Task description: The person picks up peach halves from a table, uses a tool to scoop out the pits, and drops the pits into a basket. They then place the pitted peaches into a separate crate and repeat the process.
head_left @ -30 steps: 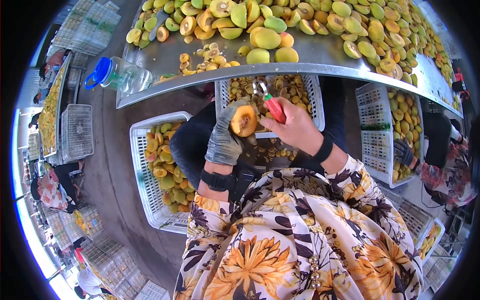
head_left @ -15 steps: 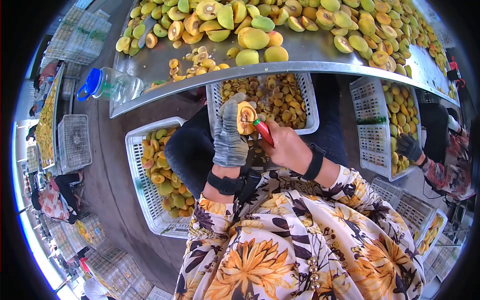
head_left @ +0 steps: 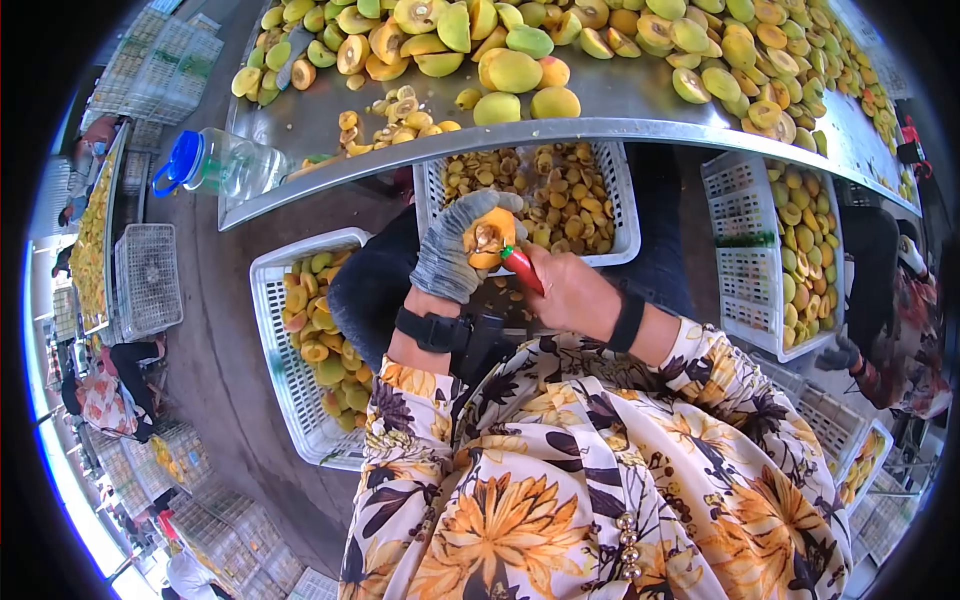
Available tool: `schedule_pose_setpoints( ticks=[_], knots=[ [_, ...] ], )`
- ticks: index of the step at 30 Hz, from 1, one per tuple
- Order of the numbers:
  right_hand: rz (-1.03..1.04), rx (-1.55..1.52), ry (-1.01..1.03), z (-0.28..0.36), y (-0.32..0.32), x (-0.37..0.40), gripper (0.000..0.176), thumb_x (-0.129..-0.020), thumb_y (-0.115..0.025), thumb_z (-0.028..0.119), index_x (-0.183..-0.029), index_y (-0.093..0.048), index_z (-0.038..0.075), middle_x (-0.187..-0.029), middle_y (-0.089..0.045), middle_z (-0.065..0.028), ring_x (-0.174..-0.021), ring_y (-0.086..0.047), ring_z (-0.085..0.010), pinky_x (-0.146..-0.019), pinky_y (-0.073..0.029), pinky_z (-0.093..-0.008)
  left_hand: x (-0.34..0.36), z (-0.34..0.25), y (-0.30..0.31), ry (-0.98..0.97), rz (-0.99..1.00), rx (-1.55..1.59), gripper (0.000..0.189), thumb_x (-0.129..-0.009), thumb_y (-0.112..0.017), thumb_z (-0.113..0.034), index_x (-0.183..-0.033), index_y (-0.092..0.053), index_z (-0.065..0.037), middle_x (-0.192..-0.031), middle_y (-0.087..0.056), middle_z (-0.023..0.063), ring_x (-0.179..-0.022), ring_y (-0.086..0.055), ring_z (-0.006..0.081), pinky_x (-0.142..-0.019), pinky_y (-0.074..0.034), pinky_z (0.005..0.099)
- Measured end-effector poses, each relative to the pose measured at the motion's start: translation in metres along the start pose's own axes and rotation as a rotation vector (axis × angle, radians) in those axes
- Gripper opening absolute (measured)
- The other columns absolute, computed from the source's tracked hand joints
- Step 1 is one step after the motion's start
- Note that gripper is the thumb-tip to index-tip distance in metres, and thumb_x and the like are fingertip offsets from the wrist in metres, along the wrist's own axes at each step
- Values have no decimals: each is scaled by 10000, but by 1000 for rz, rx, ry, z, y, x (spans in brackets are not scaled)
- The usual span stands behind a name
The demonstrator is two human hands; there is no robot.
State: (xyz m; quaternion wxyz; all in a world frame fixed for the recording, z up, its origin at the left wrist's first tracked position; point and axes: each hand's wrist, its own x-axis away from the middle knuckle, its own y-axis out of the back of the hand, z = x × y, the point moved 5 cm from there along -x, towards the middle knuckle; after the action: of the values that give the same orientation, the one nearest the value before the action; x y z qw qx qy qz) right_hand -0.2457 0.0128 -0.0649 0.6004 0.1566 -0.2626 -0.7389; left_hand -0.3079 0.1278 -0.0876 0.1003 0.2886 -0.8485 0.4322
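Observation:
My left hand (head_left: 447, 255), in a grey knitted glove, is wrapped around a halved fruit (head_left: 484, 243) with orange-yellow flesh. The cut face, with a brown hollow at its centre, is turned up. My bare right hand (head_left: 580, 292) grips a small pitting knife (head_left: 524, 272) by its red handle with a green collar. The knife's tip meets the fruit's cut face; most of its blade is hidden. Below both hands stands a white crate (head_left: 628, 215) holding many small brownish-yellow scooped pieces.
Ahead, a metal table (head_left: 400, 158) bears heaps of halved fruit (head_left: 515, 72) and a blue-capped water jug (head_left: 235, 165) at its left corner. Fruit-filled crates stand at left (head_left: 290, 400) and right (head_left: 745, 260). A co-worker's gloved hand (head_left: 838, 355) is at far right.
My left hand has tilted inward over the fruit, and the fruit has turned. The knife has shifted slightly with it. The co-worker's gloved hand has moved down from the right crate.

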Motion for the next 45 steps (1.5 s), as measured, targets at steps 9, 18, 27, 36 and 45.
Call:
schedule_pose_setpoints(
  ticks=[9, 18, 27, 36, 45],
  knots=[
    [124, -261, -84, -3, 1, -7, 146, -689, -523, 27, -828, -490, -2, -605, -532, -192, -564, -541, -346, -540, -424, -371, -4, 2, 13, -337, -221, -110, 396, -780, -621, -301, -974, -563, 38, -808, -620, 129, -689, -620, 222, -588, -527, 298],
    [46, -271, -169, 2, -9, -8, 178, -682, -527, 38, -844, -489, -24, -667, -543, -231, -649, -552, -384, -587, -430, -397, 2, -2, 7, -334, -150, -71, 446, -797, -604, -353, -1044, -524, 10, -842, -605, 121, -710, -617, 224, -647, -534, 311],
    [29, -113, -149, 6, -14, -6, 215, -670, -524, 19, -872, -483, -44, -671, -548, -258, -662, -562, -415, -579, -443, -418, 0, 6, 15, -173, -192, 72, 316, -801, -611, -233, -1016, -542, -13, -839, -608, 108, -706, -611, 229, -556, -531, 335],
    [102, -128, -61, 6, -17, -7, 206, -671, -521, 20, -854, -449, -43, -643, -528, -228, -642, -551, -397, -570, -436, -402, -1, 5, 23, 2, -86, -10, 274, -754, -649, -188, -939, -587, 4, -822, -621, 105, -674, -612, 219, -593, -521, 311],
    [379, -606, -413, 18, -13, -10, 196, -707, -541, 26, -860, -432, -30, -581, -497, -220, -528, -528, -380, -496, -425, -394, 5, -5, 20, -364, -307, -105, 284, -763, -671, -251, -902, -588, -17, -757, -609, 80, -601, -598, 202, -505, -515, 301]
  ],
)
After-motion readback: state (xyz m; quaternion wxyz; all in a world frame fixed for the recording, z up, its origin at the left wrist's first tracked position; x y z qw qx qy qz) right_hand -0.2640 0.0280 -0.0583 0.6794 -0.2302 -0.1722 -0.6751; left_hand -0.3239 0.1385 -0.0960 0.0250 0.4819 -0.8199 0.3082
